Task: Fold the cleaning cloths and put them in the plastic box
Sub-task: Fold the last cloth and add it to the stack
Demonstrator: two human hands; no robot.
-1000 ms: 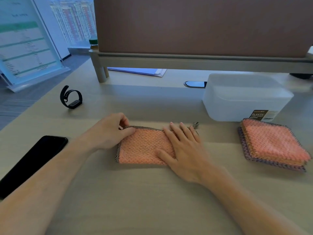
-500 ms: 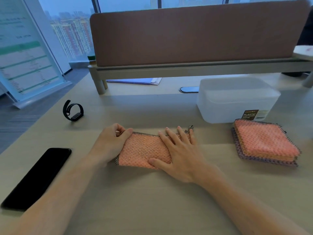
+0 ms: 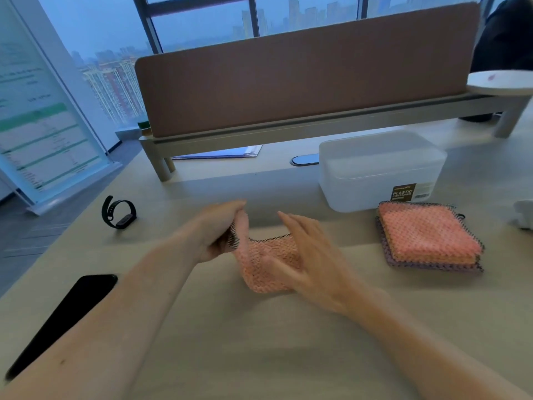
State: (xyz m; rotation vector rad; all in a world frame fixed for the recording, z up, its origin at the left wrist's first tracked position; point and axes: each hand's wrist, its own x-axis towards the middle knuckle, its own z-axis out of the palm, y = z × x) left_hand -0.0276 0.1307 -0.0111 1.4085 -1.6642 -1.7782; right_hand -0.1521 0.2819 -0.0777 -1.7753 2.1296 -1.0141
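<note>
Cloth (image 3: pixel 266 264) lifted, left grip (image 3: pixel 222 229) pinching its edge

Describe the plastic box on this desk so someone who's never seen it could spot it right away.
Start at the long brown divider panel across the back of the desk. Just in front of its right half stands the plastic box, with a stack of folded cloths against its near side. It is the only frosted white container here, with a dark label at its lower right corner.
</note>
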